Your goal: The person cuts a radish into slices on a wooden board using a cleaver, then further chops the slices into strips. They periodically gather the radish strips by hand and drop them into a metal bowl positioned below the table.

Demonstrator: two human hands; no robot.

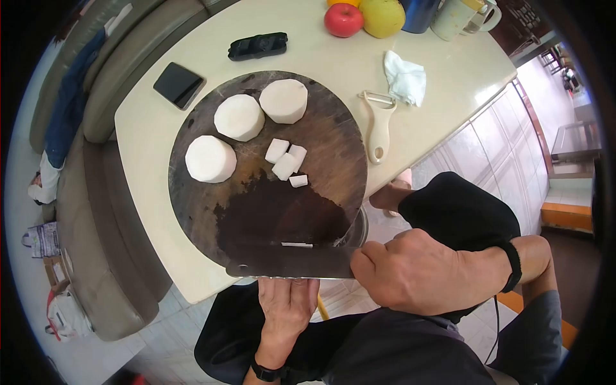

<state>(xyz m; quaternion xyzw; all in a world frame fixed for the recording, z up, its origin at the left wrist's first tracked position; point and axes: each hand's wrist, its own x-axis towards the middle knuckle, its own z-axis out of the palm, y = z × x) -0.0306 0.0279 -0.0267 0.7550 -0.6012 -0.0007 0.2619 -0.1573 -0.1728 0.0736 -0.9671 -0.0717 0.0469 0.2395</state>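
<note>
Right hand (pixel 417 273): clenched in a fist on the handle of the cleaver (pixel 289 262); the handle itself is hidden inside the fist.
Cleaver: blade lies nearly flat across the near rim of the cutting board (pixel 333 147), at the near edge of the countertop (pixel 147 147); one white sliver (pixel 297 244) rests on the blade.
Left hand (pixel 289 308): below the near edge of the countertop, directly under the blade, fingers stretched towards it; fingertips are hidden, so contact or grip cannot be told.
Cutting board: round, dark, wet-stained on its near half; it overhangs the near edge.
Large white pieces: three peeled chunks (pixel 210 159), (pixel 239 117), (pixel 283 101) in an arc on the far-left part of the board, apart from one another.
Small white pieces (pixel 285 162): four cut blocks near the board's centre, close together.
Peeler (pixel 378 125): just right of the board.
Phone (pixel 179 85): near the left corner.
Cloth (pixel 405 78): crumpled, towards the right edge.
Apple (pixel 343 19): at the far edge.
</note>
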